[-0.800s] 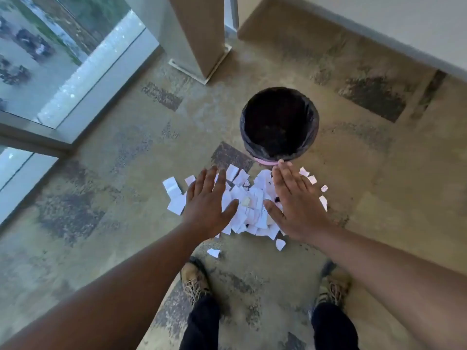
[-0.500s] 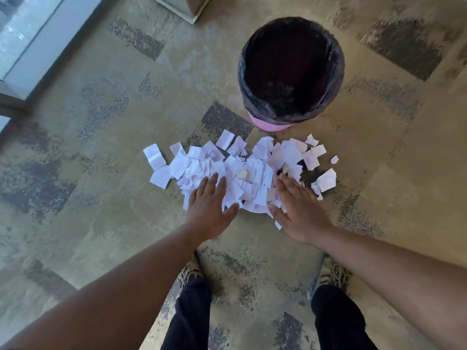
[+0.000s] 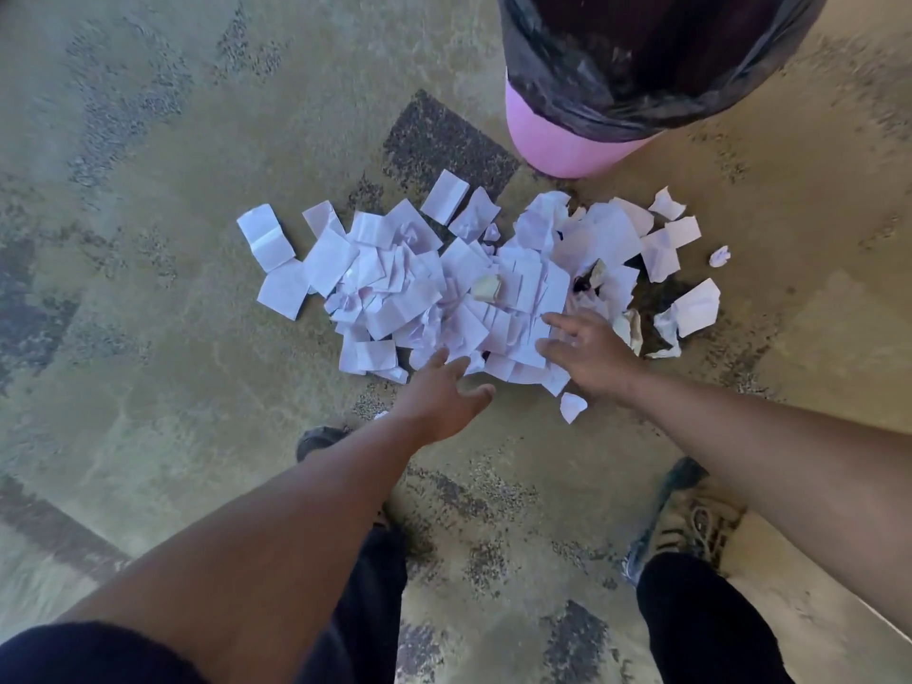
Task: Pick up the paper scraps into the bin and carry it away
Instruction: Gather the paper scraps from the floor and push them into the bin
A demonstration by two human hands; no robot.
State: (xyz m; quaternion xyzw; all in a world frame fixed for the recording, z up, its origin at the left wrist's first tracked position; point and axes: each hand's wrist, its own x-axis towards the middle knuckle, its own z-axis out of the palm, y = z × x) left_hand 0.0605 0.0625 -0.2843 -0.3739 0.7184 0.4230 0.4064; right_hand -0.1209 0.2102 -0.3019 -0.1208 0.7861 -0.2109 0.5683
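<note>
I found both hands spread and holding nothing: right hand [image 3: 589, 355] on the scraps [image 3: 464, 288], left hand [image 3: 439, 399] at their near edge; bin [image 3: 567, 140] beyond.

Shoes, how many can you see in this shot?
2. The left shoe is mostly hidden behind the left forearm, near the pile's lower edge. The right shoe shows beside the right forearm, lower right. Both stand on the carpet.

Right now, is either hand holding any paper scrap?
Nothing is held. The left hand and right hand lie open at the near edge of the white paper scrap pile.
</note>
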